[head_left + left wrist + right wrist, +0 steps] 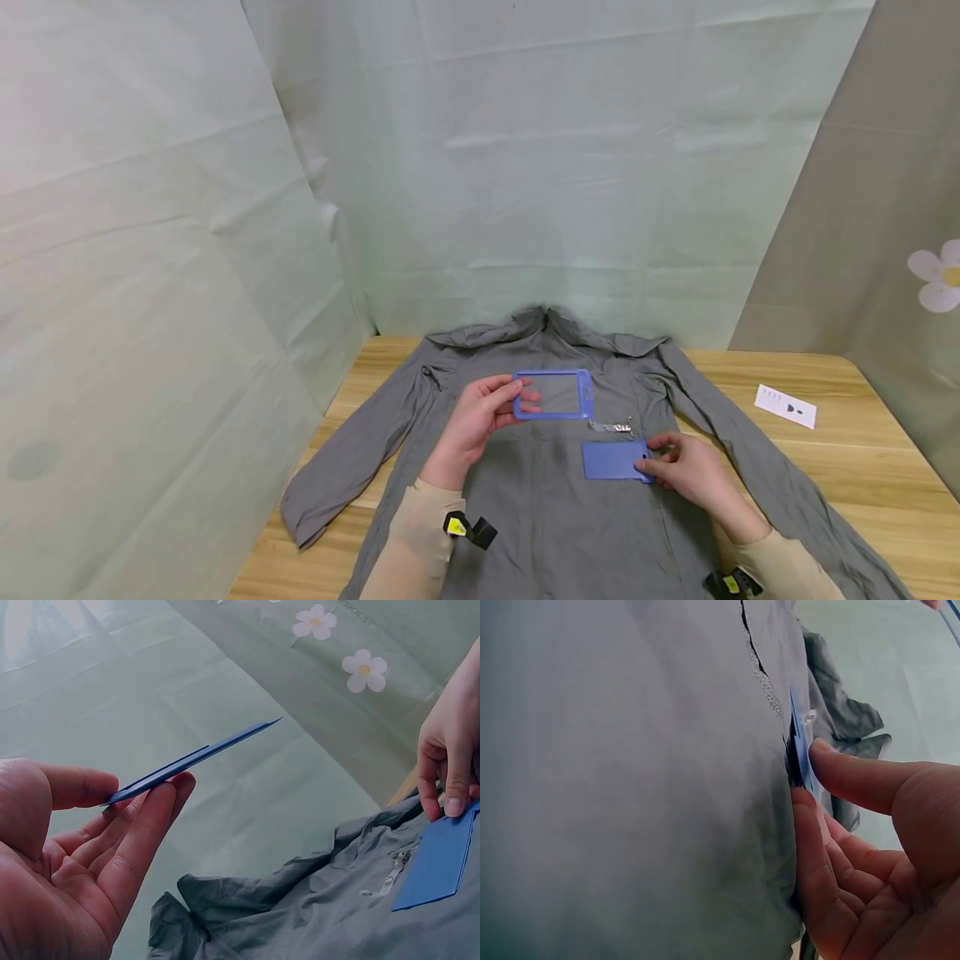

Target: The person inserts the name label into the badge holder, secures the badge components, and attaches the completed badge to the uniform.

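My left hand (476, 419) pinches a blue badge-holder frame (586, 400) by its left end, thumb on one face and fingers behind. Through its open middle the grey jacket shows in the head view; the left wrist view shows the frame (191, 756) nearly edge-on. Between thumb and fingers, my right hand (692, 473) pinches the right end of a flat blue badge-holder back panel (611, 461). This panel is low over the jacket's chest. Just above it in the head view is a clear strap with a metal clip (611, 427).
The grey jacket (600, 542) lies spread on a wooden table (870, 467), collar away from me and sleeves out to both sides. A white card (785, 407) with dark marks lies on the table right of the jacket. Pale green sheeting (555, 167) hangs behind and at the sides.
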`<state>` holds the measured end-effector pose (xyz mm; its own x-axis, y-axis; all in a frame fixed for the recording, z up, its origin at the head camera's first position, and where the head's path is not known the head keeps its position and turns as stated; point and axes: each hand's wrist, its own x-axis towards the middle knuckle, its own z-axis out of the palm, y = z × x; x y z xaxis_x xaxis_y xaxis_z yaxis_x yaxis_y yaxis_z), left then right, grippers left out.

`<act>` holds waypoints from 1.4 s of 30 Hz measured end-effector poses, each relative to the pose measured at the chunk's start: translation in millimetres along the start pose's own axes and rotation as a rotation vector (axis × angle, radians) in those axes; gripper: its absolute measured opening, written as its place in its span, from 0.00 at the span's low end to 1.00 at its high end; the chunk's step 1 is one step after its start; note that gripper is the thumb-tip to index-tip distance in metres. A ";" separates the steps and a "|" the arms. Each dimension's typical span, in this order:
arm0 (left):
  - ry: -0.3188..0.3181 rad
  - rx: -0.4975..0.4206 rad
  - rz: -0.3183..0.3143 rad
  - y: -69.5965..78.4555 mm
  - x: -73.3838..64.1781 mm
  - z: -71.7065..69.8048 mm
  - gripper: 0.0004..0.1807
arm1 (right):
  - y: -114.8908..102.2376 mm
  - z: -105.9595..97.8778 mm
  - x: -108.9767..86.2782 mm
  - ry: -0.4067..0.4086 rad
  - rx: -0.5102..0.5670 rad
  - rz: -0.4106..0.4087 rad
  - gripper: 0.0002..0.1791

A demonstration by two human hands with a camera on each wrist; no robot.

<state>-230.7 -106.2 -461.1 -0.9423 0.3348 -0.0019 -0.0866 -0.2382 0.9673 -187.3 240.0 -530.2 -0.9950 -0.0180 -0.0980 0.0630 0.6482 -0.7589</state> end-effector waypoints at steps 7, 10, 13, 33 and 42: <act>0.001 0.003 -0.001 0.5 -0.4 0.5 0.20 | -0.8 -1.2 -1.1 -0.006 -0.017 0.000 0.25; 0.003 0.003 -0.002 0.5 -0.6 0.3 0.20 | -0.7 -1.7 -1.2 -0.010 -0.022 -0.003 0.25; 0.003 0.004 0.001 0.4 -0.8 0.2 0.20 | -0.7 -2.0 -1.0 -0.012 -0.019 -0.004 0.25; 0.001 -0.006 0.001 0.2 -0.6 0.0 0.20 | -3.0 -4.6 -2.5 -0.025 0.006 -0.003 0.24; 0.005 -0.015 0.002 2.0 -1.6 1.3 0.19 | -8.6 -19.5 -6.4 -0.084 0.040 -0.071 0.20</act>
<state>-229.0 -106.0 -458.9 -0.9439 0.3302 -0.0014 -0.0898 -0.2524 0.9634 -183.0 249.4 -510.5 -0.9872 -0.1277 -0.0952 -0.0029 0.6121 -0.7908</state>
